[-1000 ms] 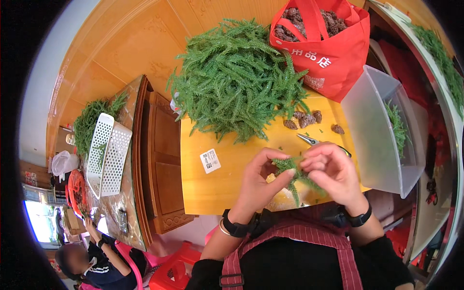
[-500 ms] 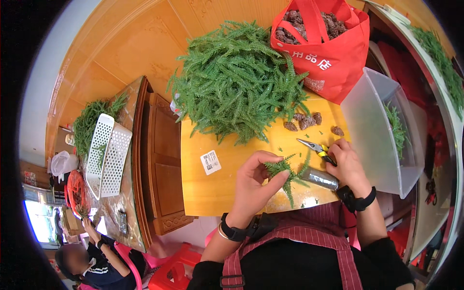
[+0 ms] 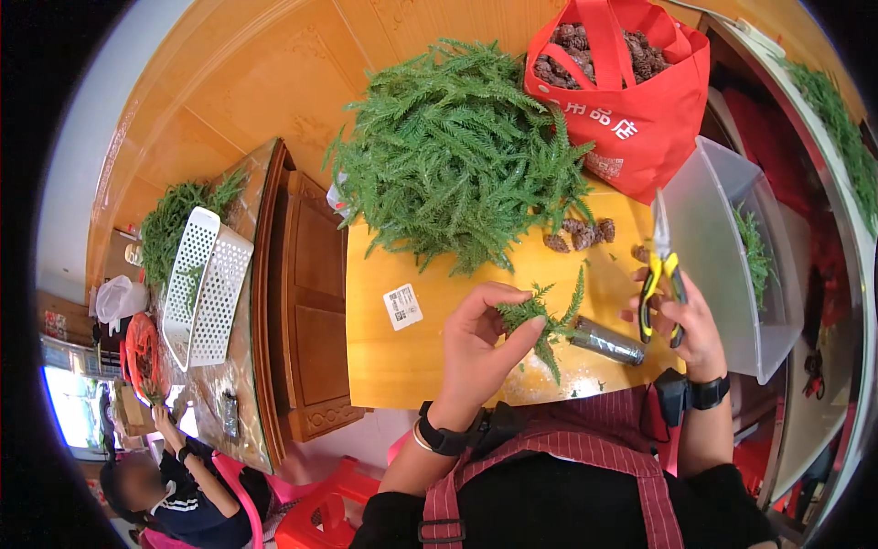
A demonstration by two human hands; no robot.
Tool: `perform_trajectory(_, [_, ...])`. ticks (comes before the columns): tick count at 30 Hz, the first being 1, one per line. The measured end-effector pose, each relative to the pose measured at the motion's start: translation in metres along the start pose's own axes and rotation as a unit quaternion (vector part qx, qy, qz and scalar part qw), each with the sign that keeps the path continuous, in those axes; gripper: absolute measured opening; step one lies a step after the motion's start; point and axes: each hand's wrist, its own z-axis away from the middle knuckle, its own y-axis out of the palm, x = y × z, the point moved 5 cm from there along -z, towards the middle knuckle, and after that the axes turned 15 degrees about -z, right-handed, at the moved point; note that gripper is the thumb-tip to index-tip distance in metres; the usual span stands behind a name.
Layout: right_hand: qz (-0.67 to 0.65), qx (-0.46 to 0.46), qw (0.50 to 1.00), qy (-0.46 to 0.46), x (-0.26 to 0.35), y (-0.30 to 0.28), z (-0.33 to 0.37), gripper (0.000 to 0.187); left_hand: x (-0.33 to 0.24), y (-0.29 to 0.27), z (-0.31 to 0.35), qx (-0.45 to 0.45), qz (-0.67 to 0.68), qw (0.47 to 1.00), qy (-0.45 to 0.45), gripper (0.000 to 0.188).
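Right hand [image 3: 700,331] grips just-lifted needle-nose pliers [image 3: 661,249]; to its left, left hand [image 3: 485,352] pinches conifer sprig [image 3: 555,336]: both occupied.

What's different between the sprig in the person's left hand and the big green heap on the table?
Size: the sprig is small, while the heap is far larger.
Shape: the sprig has a few separate fronds poking out; the heap is a dense, rounded mound of overlapping ones.
Support: the sprig is pinched in the left hand, whereas the heap rests on the yellow table.
Both are green with needle-like leaves.
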Motion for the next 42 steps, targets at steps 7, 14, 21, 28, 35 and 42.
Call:
perform_trajectory(7, [0.326,0.172,0.925,-0.089,0.006,0.058,0.019,0.016,-0.001,0.002,0.001,0.005,-0.006,1.000,-0.016,0.027])
perform_trajectory(14, [0.461,0.108,0.859,-0.196,-0.008,0.078,0.024,0.018,0.000,0.002,0.001,0.008,0.000,1.000,0.017,0.026])
perform_trajectory(21, [0.561,0.109,0.764,-0.301,-0.011,0.095,0.025,0.022,0.000,0.005,0.001,0.030,0.004,1.000,0.005,0.024])
perform_trajectory(28, [0.614,0.101,0.703,-0.345,-0.012,0.096,0.028,0.025,0.001,0.002,0.001,0.051,0.003,0.997,0.058,0.024])
perform_trajectory(35, [0.616,0.139,0.688,-0.356,-0.010,0.097,0.029,0.027,0.004,-0.002,0.001,0.078,0.002,0.996,0.038,0.028])
perform_trajectory(42, [0.607,0.143,0.696,-0.356,-0.011,0.092,0.029,0.027,0.004,0.001,0.000,0.075,-0.004,0.996,0.043,0.028])
